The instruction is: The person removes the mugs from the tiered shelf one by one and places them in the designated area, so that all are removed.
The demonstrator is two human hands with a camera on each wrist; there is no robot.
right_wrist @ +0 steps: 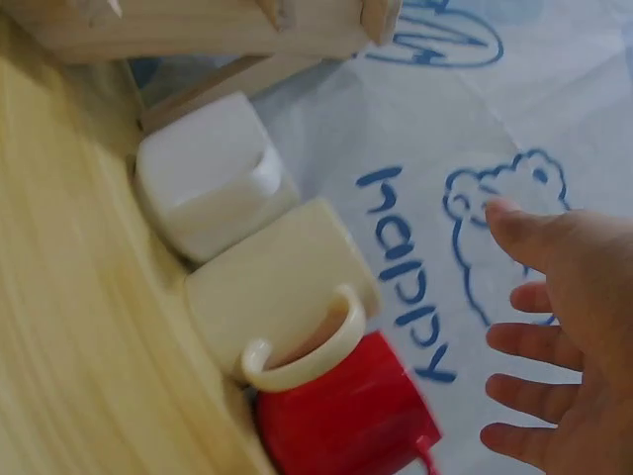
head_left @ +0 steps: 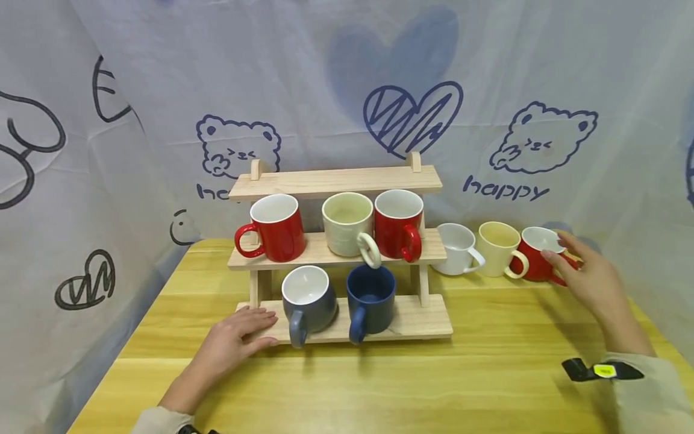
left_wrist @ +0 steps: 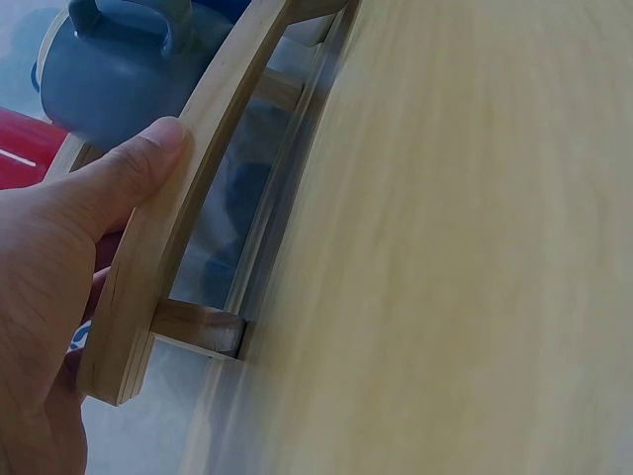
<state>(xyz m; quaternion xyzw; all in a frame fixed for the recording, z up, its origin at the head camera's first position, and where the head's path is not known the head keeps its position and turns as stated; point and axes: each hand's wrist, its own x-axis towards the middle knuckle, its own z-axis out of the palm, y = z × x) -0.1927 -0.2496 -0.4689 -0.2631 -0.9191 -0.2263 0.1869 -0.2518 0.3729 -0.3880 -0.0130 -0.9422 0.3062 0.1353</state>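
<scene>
My left hand (head_left: 230,340) holds the left end of the lowest board of a wooden rack (head_left: 341,181). In the left wrist view its thumb lies across the board, other fingers behind it. A grey-blue mug (head_left: 317,313) and a dark blue mug (head_left: 379,307) stand on that board. Above them are a red mug (head_left: 284,238), a pale green mug (head_left: 341,232) and a second red mug (head_left: 393,232). My right hand (head_left: 588,274) is beside a red mug (head_left: 534,262) on the table; the right wrist view shows its fingers (right_wrist: 534,341) spread, apart from the mug.
A white mug (head_left: 452,247) and a cream-yellow mug (head_left: 493,250) stand in line between the rack and the right-hand red mug. Behind the wooden table (head_left: 379,386) hangs a pale cloth (head_left: 325,78) with bear and heart drawings.
</scene>
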